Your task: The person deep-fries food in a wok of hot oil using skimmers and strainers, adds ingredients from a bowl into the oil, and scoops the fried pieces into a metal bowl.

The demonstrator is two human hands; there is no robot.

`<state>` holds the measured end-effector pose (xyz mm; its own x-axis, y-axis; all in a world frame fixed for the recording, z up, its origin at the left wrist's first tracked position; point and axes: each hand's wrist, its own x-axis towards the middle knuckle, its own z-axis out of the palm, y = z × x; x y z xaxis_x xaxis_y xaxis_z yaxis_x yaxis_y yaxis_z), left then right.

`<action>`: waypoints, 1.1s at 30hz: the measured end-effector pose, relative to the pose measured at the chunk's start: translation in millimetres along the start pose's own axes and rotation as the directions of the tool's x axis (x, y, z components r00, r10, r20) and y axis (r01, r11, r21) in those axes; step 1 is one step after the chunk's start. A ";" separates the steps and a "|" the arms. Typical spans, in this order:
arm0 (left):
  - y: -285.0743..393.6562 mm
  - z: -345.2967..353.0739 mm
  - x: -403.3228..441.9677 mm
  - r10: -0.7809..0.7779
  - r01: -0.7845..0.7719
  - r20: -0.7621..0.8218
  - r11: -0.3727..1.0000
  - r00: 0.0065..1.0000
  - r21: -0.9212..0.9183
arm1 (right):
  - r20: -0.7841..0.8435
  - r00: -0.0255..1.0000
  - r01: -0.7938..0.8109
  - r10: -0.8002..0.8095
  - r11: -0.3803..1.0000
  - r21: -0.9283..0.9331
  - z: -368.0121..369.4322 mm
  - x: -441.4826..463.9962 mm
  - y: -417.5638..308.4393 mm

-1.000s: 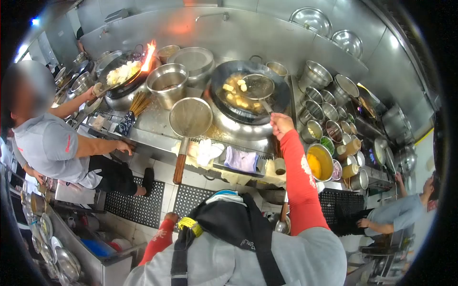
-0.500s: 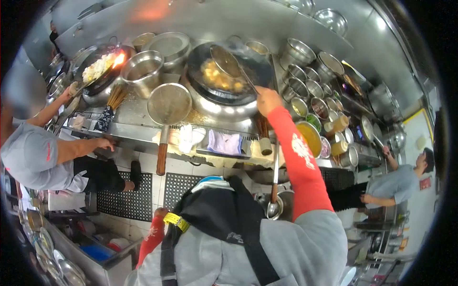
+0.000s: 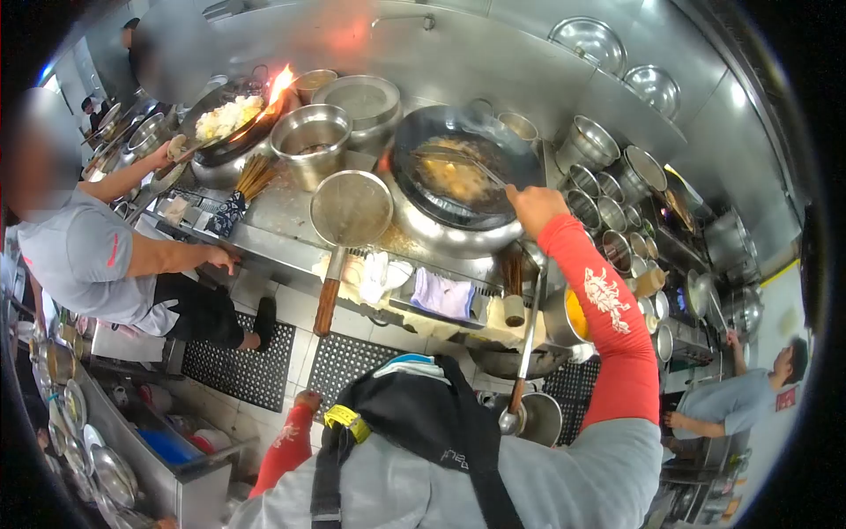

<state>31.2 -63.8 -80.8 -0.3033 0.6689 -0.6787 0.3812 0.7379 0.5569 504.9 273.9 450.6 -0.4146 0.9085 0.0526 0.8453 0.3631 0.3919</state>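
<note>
My right hand (image 3: 536, 210) is closed round the handle of a wire skimmer (image 3: 458, 159), whose head is tilted nearly edge-on over the black wok (image 3: 520, 159). Pale yellow pieces (image 3: 463, 182) lie in bubbling oil inside that wok. My left hand (image 3: 308, 401) hangs low beside my body, above the floor mat; its fingers are too small and curled from view to read. A second strainer (image 3: 352, 210) with a wooden handle rests on the counter left of the wok, touched by neither hand.
At the left a co-worker (image 3: 84, 256) holds a flaming wok (image 3: 211, 150). Steel pots (image 3: 310, 141) stand between the woks. Several metal containers (image 3: 586, 141) line the right side. Folded cloths (image 3: 442, 294) lie along the front edge. Another person (image 3: 736, 401) stands far right.
The skimmer went from flat over the wok, to raised, to tilted nearly edge-on. My right elbow has swung outward to the right. The camera view has also shifted.
</note>
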 end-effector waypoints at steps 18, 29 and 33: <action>-20.2 -7.9 -31.6 0.373 -0.384 0.177 0.610 0.911 0.693 | 0.304 0.881 -0.293 0.364 -0.086 0.952 274.7 68.9 125.0; -21.3 -21.3 -17.2 -0.031 0.023 0.058 0.991 0.998 0.130 | 0.376 0.870 -0.305 0.318 -0.251 0.919 131.7 45.7 -2.4; -31.2 -19.3 -12.6 -0.036 0.021 0.086 0.984 0.996 0.175 | 0.227 0.924 -0.257 0.309 0.058 0.965 92.7 12.5 -7.1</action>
<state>6.3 -93.5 -80.4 -0.2407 0.6314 -0.7371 0.5219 0.7245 0.4502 524.9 301.9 363.3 -0.0457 0.9982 -0.0392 0.4803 -0.0125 -0.8770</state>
